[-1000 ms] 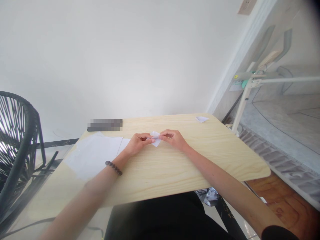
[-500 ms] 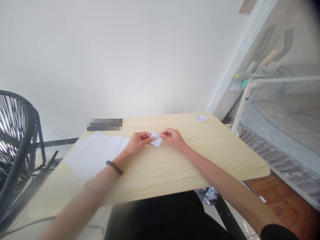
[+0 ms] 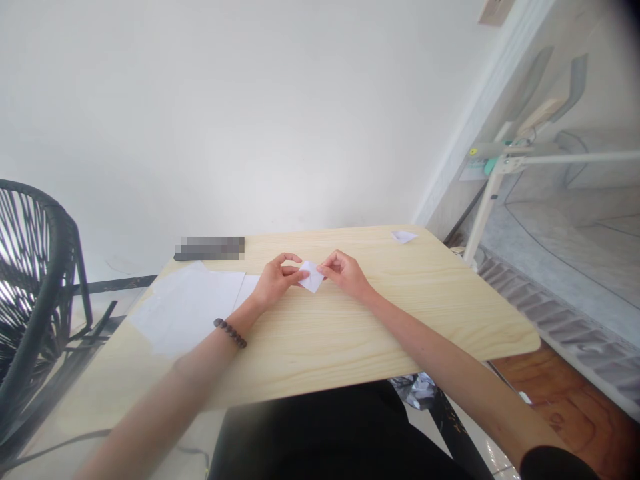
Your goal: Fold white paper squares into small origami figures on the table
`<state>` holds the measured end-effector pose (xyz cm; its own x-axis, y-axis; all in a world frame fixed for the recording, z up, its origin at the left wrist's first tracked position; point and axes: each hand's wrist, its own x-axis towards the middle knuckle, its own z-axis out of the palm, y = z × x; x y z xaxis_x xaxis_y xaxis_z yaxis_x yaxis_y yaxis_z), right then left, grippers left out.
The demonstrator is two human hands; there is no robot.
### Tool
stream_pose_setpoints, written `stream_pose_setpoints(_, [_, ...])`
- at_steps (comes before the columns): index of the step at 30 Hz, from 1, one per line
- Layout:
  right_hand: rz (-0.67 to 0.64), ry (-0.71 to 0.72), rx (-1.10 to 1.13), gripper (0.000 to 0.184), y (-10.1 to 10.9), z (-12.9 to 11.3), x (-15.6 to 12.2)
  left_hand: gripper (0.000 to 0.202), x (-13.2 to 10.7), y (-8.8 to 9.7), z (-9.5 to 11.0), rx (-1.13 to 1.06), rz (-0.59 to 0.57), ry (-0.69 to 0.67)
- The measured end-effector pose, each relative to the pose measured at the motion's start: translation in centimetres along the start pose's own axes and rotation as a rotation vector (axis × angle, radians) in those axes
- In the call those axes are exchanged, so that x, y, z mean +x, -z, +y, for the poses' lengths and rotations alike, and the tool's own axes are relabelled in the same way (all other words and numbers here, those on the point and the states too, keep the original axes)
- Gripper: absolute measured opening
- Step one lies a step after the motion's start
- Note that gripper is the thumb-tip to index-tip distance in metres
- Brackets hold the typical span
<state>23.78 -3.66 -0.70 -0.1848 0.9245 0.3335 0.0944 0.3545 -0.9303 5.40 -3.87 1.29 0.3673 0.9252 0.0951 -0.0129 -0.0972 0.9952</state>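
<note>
A small folded piece of white paper (image 3: 312,277) is held between my two hands, just above the middle of the table (image 3: 350,347). My left hand (image 3: 277,280) pinches its left corner with the thumb on top; the index finger is lifted and curved away from it. On the opposite side, my right hand (image 3: 347,274) grips the right corner between thumb and index finger. Creases cross the paper's face, which is turned up as a diamond. Left of my left hand lie several white paper sheets (image 3: 193,303), overlapping.
Another folded white paper (image 3: 404,237) lies at the table's far right corner. A dark object, blurred out (image 3: 210,249), sits at the back left by the wall. A black woven chair (image 3: 55,267) stands to the left, and a white metal frame (image 3: 485,213) to the right.
My left index finger has lifted away from the paper and spread outward. My right hand has risen slightly, still pinching the corner. The paper has barely moved.
</note>
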Motion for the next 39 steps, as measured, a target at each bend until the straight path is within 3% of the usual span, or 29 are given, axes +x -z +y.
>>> stream_pose_setpoints(13, [-0.055, 0.018, -0.158, 0.026, 0.0, -0.3, -0.3, 0.036, 0.1, 0.0, -0.4, 0.135, -0.084, 0.098])
stream_pose_setpoints(19, [-0.101, -0.011, -0.087, 0.026, 0.0, -0.3, -0.3, 0.035, 0.1, 0.3, -0.5, 0.112, -0.097, 0.089])
stream_pose_setpoints(27, [-0.196, 0.065, -0.338, 0.028, 0.4, -0.8, -0.4, 0.036, 0.0, 0.3, -0.2, 0.161, -0.099, 0.090])
stream_pose_setpoints(34, [-0.234, 0.064, -0.337, 0.027, 0.6, -1.1, -0.5, 0.036, -0.2, 0.1, 0.0, 0.270, -0.083, 0.030])
stream_pose_setpoints(39, [-0.250, 0.043, -0.326, 0.029, 0.6, -1.1, -0.5, 0.035, -0.1, 0.0, 0.0, 0.213, -0.070, 0.019])
